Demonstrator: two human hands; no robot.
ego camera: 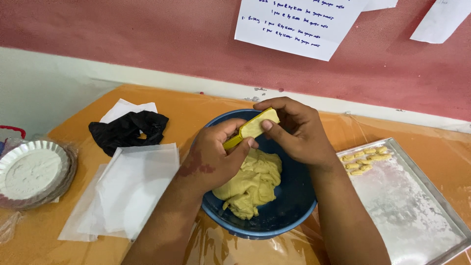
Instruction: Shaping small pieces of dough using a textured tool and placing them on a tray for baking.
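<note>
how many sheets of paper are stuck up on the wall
3, all cut off by the top edge: a large handwritten sheet above the bowl, a sliver beside it, and one at the top right corner.

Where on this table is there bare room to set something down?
Free: most of the floured tray below its dough pieces, and the tabletop between black cloth and wall. Crowded: the bowl, under both hands, left and right.

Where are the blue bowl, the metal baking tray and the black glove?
blue bowl (294, 206): head view, on its bare inner wall at right.
metal baking tray (407, 206): head view, on its floured bare bottom.
black glove (128, 130): head view, on its crumpled middle.
</note>
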